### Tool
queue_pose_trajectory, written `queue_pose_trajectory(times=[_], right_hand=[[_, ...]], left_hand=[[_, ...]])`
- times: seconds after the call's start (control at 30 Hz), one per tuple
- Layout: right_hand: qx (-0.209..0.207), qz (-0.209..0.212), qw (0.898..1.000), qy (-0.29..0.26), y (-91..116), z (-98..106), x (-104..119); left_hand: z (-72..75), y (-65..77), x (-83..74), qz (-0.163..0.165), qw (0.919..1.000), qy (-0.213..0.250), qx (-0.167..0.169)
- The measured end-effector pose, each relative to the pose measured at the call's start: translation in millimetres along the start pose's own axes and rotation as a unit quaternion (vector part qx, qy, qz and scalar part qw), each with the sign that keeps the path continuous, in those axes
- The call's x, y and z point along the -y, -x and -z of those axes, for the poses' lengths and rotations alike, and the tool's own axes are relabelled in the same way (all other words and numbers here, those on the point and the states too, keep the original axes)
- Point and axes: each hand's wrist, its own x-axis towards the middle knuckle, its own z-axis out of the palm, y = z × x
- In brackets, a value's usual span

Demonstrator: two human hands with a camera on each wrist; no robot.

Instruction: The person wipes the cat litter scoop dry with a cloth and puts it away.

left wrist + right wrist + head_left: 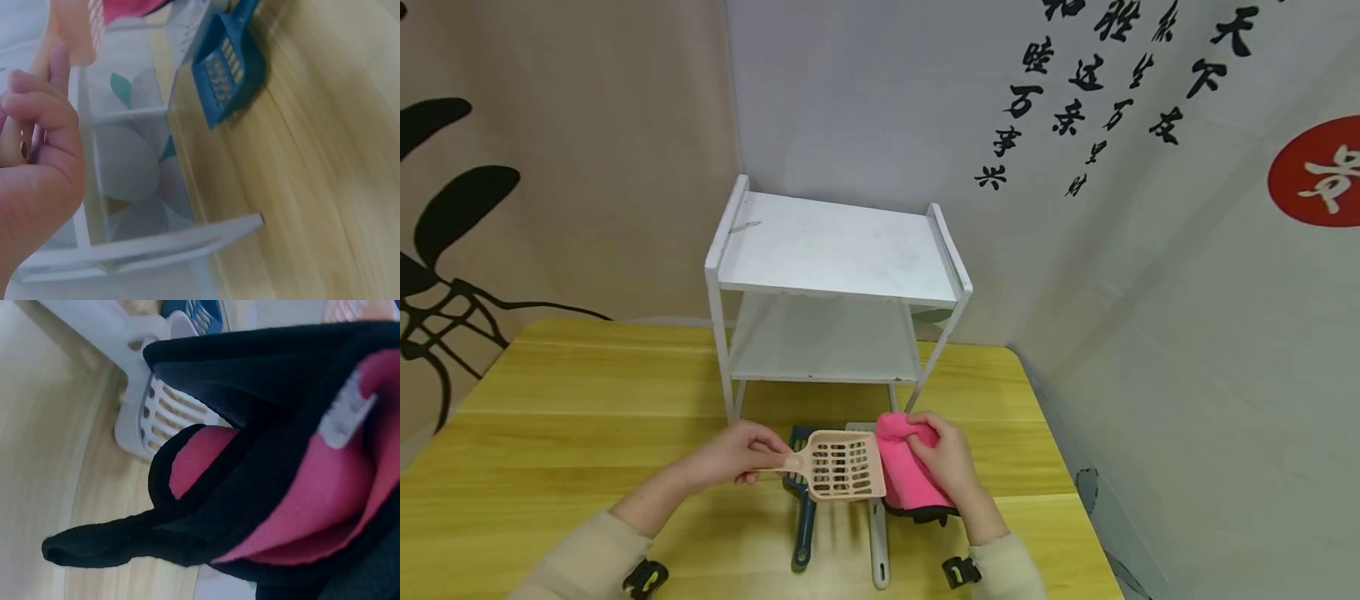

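Observation:
My left hand [739, 454] pinches the handle of a peach slotted litter scoop [847, 466], its flat head turned right above the table. In the left wrist view the fingers [47, 106] curl round the handle. My right hand [951, 458] grips a pink cloth mitt [904, 467] with dark trim, beside the scoop's front edge. The mitt's black-edged opening and hanging loop [94, 544] fill the right wrist view, where the hand is hidden. Below lie a dark blue litter scoop [805, 533] and a pale grey one [879, 550], handles toward me, heads partly covered.
A white two-tier rack [842, 246] stands at the back of the yellow wooden table [587, 400], just beyond the scoops. Curtains with printed writing [1067, 117] hang behind and to the right.

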Motion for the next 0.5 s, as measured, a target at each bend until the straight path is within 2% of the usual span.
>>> queue_pose_trajectory(times=[0.13,0.27,0.37,0.5], right_hand=[[-0.033,-0.004,0.999,-0.032,-2.1,6.5,-4.1],[-0.058,-0.006,0.997,-0.052,-4.1,7.4,1.6],[-0.069,0.003,0.996,-0.058,-5.0,2.5,10.7],[-0.068,0.036,0.995,-0.055,-5.4,-10.9,26.0]], left_hand=[[10.6,-0.4,10.8,0.011,0.9999,0.008,0.0],[16.3,-2.4,22.1,0.055,0.998,0.03,-0.002],[18.3,-4.4,28.1,0.092,0.9943,0.054,-0.005],[18.3,-8.9,30.9,0.116,0.9907,0.068,-0.019]])
